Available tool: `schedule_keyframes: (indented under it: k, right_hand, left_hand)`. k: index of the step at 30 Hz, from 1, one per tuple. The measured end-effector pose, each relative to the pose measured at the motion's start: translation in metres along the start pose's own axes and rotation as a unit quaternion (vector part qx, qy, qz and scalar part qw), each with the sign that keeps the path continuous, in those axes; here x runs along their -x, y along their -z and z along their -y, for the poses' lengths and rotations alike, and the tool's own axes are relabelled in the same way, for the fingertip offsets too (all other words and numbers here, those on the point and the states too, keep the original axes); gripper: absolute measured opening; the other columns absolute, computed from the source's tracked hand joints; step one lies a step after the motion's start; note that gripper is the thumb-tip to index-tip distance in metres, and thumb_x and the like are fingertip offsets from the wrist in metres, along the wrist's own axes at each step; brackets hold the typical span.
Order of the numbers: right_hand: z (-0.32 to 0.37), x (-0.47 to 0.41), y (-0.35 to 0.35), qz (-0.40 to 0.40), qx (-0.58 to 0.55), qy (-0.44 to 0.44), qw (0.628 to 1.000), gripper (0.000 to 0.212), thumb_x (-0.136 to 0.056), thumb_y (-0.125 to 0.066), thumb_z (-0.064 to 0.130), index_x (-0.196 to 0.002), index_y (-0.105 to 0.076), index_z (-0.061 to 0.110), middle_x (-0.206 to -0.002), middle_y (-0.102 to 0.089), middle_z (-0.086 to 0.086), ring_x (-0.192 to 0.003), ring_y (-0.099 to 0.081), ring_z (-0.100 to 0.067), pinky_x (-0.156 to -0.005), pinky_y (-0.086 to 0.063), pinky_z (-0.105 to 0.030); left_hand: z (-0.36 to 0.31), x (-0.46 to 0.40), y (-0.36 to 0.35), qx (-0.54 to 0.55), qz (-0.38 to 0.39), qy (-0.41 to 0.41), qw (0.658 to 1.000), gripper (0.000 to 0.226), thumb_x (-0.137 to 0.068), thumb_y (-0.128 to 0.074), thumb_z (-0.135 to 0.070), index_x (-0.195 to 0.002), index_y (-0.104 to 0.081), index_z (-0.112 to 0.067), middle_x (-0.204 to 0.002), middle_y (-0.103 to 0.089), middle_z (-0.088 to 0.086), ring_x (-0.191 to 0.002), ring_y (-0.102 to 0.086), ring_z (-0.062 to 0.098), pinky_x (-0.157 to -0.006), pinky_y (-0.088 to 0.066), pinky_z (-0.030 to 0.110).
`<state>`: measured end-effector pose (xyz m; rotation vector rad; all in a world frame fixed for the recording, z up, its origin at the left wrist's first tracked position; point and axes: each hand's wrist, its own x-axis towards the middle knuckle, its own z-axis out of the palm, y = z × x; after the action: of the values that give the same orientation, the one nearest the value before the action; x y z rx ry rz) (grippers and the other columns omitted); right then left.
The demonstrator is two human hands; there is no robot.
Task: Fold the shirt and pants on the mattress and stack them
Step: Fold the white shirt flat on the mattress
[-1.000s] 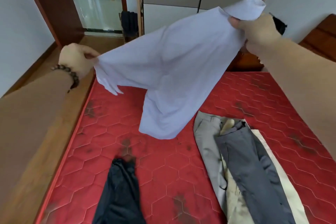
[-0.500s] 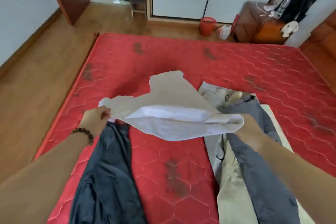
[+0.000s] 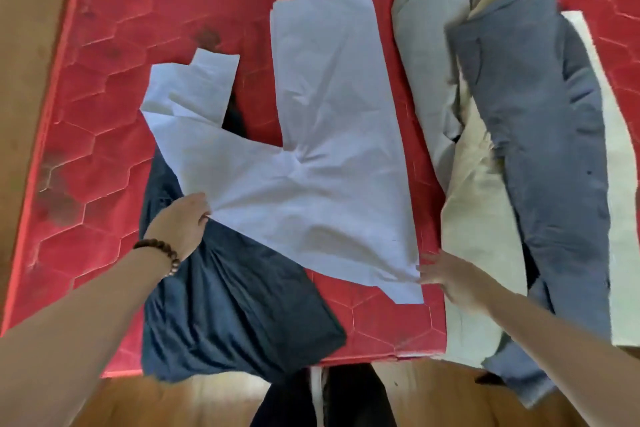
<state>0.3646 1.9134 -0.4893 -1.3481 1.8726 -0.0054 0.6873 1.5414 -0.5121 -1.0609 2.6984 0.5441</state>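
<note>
A moment ago the white shirt (image 3: 322, 163) hung in the air between both hands; now it lies spread on the red mattress (image 3: 104, 87), ready for its first fold. At lower left, the left hand (image 3: 180, 224) pinches the shirt's near edge above the dark navy pants (image 3: 221, 305) it partly covers. The shirt's body runs from frame bottom to top, one sleeve angling upper left. The right hand (image 3: 450, 279), fingers spread, touches the near corner beside the piled grey and cream trousers (image 3: 519, 149).
</note>
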Motion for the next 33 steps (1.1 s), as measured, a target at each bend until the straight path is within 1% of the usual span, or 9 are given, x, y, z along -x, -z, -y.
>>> schedule_keyframes:
  k: [4,8,12,14,17,19,25,30,33]
  right_hand:
    - [0.013,-0.002,-0.029,-0.098,0.0,-0.013,0.995,0.043,-0.083,-0.064,-0.004,-0.125,-0.062,0.004,-0.139,-0.05,-0.017,-0.134,-0.042,-0.036,-0.112,-0.028,-0.039]
    - [0.045,-0.033,-0.058,-0.119,0.033,0.018,0.992,0.072,-0.093,-0.057,0.036,-0.152,-0.02,0.017,-0.159,-0.005,0.001,-0.148,-0.003,-0.016,-0.12,0.0,-0.03]
    - [0.054,-0.059,-0.085,-0.138,0.059,-0.005,0.989,0.07,-0.099,-0.042,0.01,-0.151,0.003,0.021,-0.154,0.014,0.009,-0.144,0.017,-0.014,-0.114,0.02,-0.025]
    - [0.061,-0.063,-0.088,-0.157,0.06,-0.012,0.986,0.079,-0.088,-0.049,-0.01,-0.151,-0.01,0.019,-0.155,0.0,0.007,-0.147,0.001,-0.018,-0.115,0.015,-0.028]
    - [0.075,-0.054,-0.093,-0.158,0.093,0.027,0.983,0.09,-0.048,-0.08,-0.015,-0.131,-0.057,0.009,-0.137,-0.054,-0.005,-0.126,-0.053,-0.025,-0.107,-0.038,-0.044]
    - [0.078,-0.043,-0.098,-0.13,0.125,0.04,0.983,0.094,-0.035,-0.086,-0.01,-0.124,-0.064,0.013,-0.128,-0.063,-0.002,-0.119,-0.059,-0.021,-0.098,-0.049,-0.041]
    - [0.072,-0.032,-0.104,-0.135,0.09,-0.034,0.986,0.098,-0.064,-0.063,-0.021,-0.147,-0.025,0.013,-0.153,-0.023,-0.001,-0.142,-0.025,-0.028,-0.119,0.001,-0.037]
    - [0.081,-0.034,-0.097,-0.151,0.093,-0.003,0.984,0.049,-0.084,-0.062,0.019,-0.132,-0.057,0.011,-0.14,-0.052,-0.007,-0.133,-0.044,-0.023,-0.112,-0.033,-0.041]
    - [0.08,-0.052,-0.081,-0.192,0.093,0.006,0.977,0.044,-0.094,-0.042,0.024,-0.134,-0.055,0.011,-0.145,-0.046,-0.009,-0.137,-0.04,-0.025,-0.114,-0.029,-0.043]
  left_hand:
    - [-0.046,0.002,-0.009,-0.104,-0.01,-0.109,0.988,0.042,-0.078,-0.074,-0.018,-0.118,-0.065,-0.008,-0.135,-0.055,0.014,-0.118,-0.051,0.039,-0.094,-0.044,0.053]
    - [-0.09,-0.001,-0.056,-0.125,0.105,-0.21,0.964,0.074,-0.09,-0.054,-0.046,-0.152,-0.015,-0.032,-0.16,-0.001,-0.007,-0.148,-0.001,0.019,-0.12,-0.004,0.042]
    - [-0.103,-0.006,-0.094,-0.162,0.139,-0.19,0.958,0.074,-0.094,-0.053,-0.018,-0.151,-0.009,-0.033,-0.16,0.011,0.002,-0.147,0.014,0.024,-0.119,0.007,0.045]
    - [-0.103,-0.01,-0.101,-0.167,0.124,-0.175,0.962,0.073,-0.089,-0.048,0.002,-0.149,-0.019,-0.029,-0.161,0.004,0.007,-0.148,0.009,0.026,-0.12,0.003,0.045]
    - [-0.093,-0.005,-0.101,-0.171,0.105,-0.194,0.96,0.068,-0.087,-0.047,0.003,-0.146,-0.031,-0.027,-0.161,-0.008,0.007,-0.148,0.001,0.025,-0.12,0.0,0.043]
    - [-0.08,0.003,-0.1,-0.166,0.116,-0.198,0.959,0.071,-0.088,-0.046,0.004,-0.149,-0.026,-0.028,-0.161,-0.005,0.005,-0.148,0.003,0.023,-0.119,0.005,0.039]
    - [-0.08,0.011,-0.092,-0.156,0.156,-0.185,0.958,0.066,-0.096,-0.039,-0.003,-0.152,-0.014,-0.029,-0.161,0.002,0.003,-0.148,0.007,0.021,-0.119,0.007,0.037]
    - [-0.1,0.015,-0.076,-0.155,0.13,-0.164,0.966,0.055,-0.092,-0.024,-0.051,-0.138,-0.046,-0.029,-0.155,-0.031,0.003,-0.144,-0.02,0.023,-0.118,-0.013,0.044]
    - [-0.125,0.004,-0.068,-0.132,0.079,-0.162,0.975,0.061,-0.092,-0.023,-0.053,-0.137,-0.048,-0.02,-0.152,-0.035,0.006,-0.144,-0.022,0.023,-0.118,-0.013,0.044]
